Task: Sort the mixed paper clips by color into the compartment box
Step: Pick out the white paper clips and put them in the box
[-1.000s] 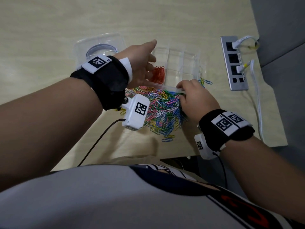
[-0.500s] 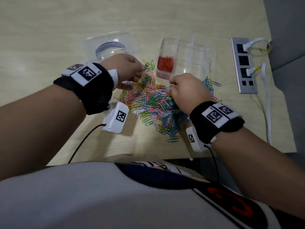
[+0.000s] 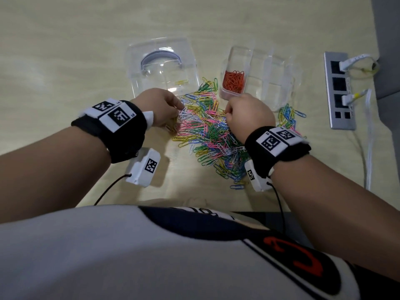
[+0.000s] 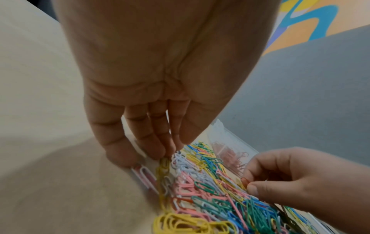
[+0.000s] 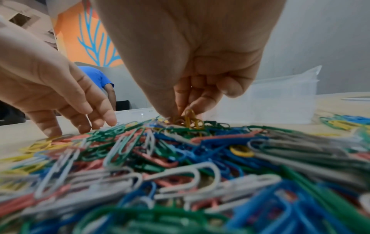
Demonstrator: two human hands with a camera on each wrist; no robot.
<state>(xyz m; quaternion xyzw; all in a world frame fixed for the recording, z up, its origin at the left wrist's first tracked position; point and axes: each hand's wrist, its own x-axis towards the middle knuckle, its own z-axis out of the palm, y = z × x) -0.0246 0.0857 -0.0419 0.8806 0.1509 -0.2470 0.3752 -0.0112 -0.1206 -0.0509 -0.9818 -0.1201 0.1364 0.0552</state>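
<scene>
Head view first: both hands work at the far edge of a heap of mixed paper clips (image 3: 212, 135) spread on a pale wooden table (image 3: 65, 50). The left hand (image 3: 159, 107) reaches down at the heap's left side, and the right hand (image 3: 249, 114) is bunched over the heap's middle. Just beyond the heap stands the clear compartment box (image 3: 270, 68), its leftmost compartment holding orange clips (image 3: 233, 80); a clear lid (image 3: 162, 66) lies to its left, with one yellow clip on it. A grey power strip (image 3: 339, 89) with white cables sits at the far right. Left wrist view: the left hand (image 4: 152, 98) points its fingers nearly straight down, fingertips (image 4: 160, 152) touching yellow clips at the heap's edge; whether they pinch one I cannot tell. The right hand (image 4: 296, 178) pinches an orange clip (image 4: 243, 181) between thumb and forefinger. Right wrist view: the right hand (image 5: 190, 63) has its fingers curled in, tips closed on a small orange-yellow cluster of clips (image 5: 189, 120) at the top of the heap, while the left hand (image 5: 60, 88) rests extended fingers on the heap's left edge.
</scene>
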